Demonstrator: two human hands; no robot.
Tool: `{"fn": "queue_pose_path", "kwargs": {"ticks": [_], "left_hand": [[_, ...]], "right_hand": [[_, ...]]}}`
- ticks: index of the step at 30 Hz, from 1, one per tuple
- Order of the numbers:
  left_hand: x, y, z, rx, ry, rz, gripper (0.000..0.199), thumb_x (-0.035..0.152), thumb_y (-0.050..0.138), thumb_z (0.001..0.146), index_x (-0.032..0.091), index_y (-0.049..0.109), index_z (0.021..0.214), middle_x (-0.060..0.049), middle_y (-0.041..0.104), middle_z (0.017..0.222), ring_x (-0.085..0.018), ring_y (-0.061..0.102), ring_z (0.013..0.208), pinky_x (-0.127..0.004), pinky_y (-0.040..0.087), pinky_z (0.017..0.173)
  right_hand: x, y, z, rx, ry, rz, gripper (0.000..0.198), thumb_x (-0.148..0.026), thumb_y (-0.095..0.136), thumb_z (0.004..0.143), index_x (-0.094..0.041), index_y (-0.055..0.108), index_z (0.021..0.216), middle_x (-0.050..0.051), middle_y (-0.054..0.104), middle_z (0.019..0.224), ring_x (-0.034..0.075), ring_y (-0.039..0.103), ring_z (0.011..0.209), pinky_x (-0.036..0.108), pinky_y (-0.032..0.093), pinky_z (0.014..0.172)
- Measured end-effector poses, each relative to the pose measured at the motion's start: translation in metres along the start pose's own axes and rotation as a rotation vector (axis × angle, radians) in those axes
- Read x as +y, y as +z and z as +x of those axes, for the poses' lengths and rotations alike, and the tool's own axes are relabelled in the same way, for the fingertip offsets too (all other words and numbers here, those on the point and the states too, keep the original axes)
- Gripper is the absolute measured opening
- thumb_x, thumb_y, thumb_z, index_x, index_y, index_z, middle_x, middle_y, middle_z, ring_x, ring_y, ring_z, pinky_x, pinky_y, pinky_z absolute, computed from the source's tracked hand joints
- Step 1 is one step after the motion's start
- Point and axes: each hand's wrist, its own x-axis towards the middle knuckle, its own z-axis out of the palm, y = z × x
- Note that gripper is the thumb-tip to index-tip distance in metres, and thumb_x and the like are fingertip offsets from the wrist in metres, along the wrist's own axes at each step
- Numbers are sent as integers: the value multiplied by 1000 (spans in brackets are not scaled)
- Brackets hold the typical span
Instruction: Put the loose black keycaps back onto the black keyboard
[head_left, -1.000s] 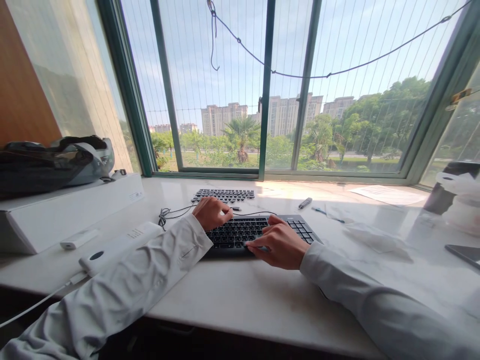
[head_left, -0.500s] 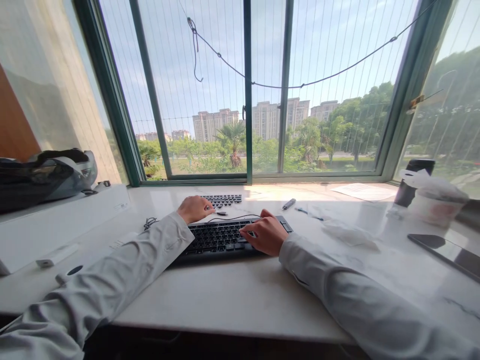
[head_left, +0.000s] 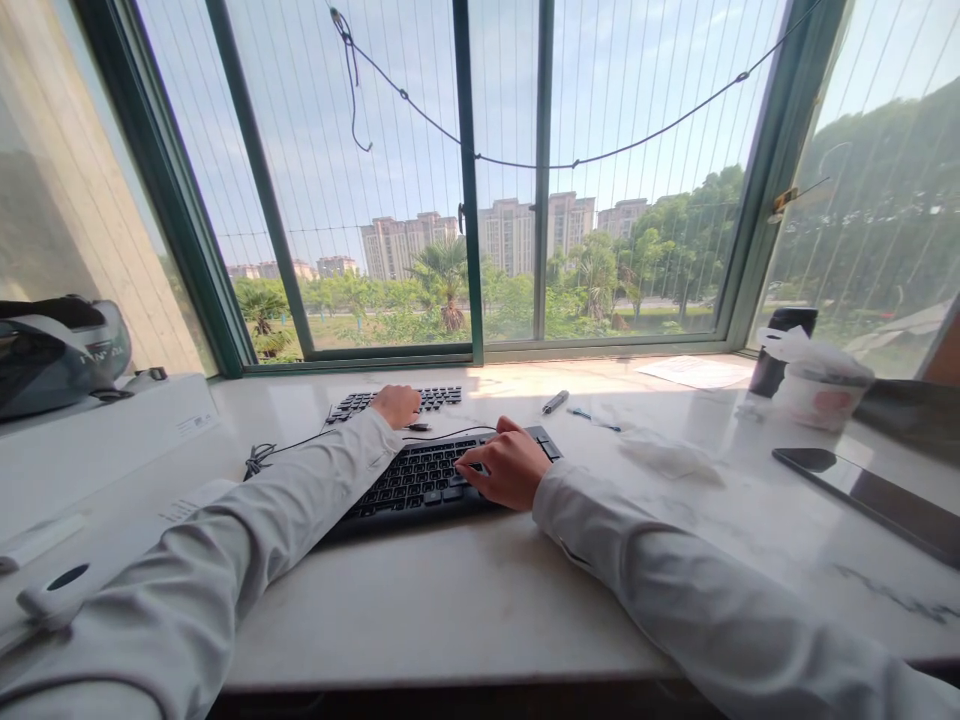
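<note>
Left hand (head_left: 396, 405) at loose keys (head_left: 441, 398) behind the keyboard (head_left: 420, 478), grip indiscernible; right hand (head_left: 510, 466) on it, fingers bent, pinch uncertain; apparent step, key handling; next calls for precise fingertips.

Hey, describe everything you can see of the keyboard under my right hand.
The keyboard is black and looks plastic, lying face up, slightly askew, on the pale tabletop. Rows of dark squares cover it, too small to tell markings; a plain rim runs along its near edge. Your right hand seems to touch its right part; your left sleeve hides part of its left end.
</note>
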Motion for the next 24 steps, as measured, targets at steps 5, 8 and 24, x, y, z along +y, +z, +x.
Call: {"fn": "queue_pose_path", "kwargs": {"ticks": [5, 8, 24], "left_hand": [[6, -14, -12, 94, -2, 78, 25, 32, 55, 75, 20, 75, 82, -10, 72, 84, -24, 64, 81, -30, 42, 72], [16, -32, -38, 206, 59, 57, 28, 37, 52, 80, 26, 76, 88, -7, 73, 89, -23, 65, 81, -28, 41, 68], [63, -41, -126, 627, 436, -48, 31, 40, 47, 91, 30, 75, 85, 0, 62, 53, -9, 51, 48, -21, 27, 48]], "right_hand": [[0, 1, 0, 22, 8, -22, 34, -39, 40, 93, -29, 73, 93, 2, 73, 73, 12, 58, 62, 32, 30, 83], [1, 0, 1, 35, 75, -28, 37, -42, 39, 94, -29, 73, 96, 3, 74, 76, 13, 60, 65, 33, 29, 82], [-8, 4, 8, 175, 201, 107, 48, -60, 40, 89, -27, 72, 101, 0, 66, 59, 11, 49, 52, 32, 31, 77]]}}
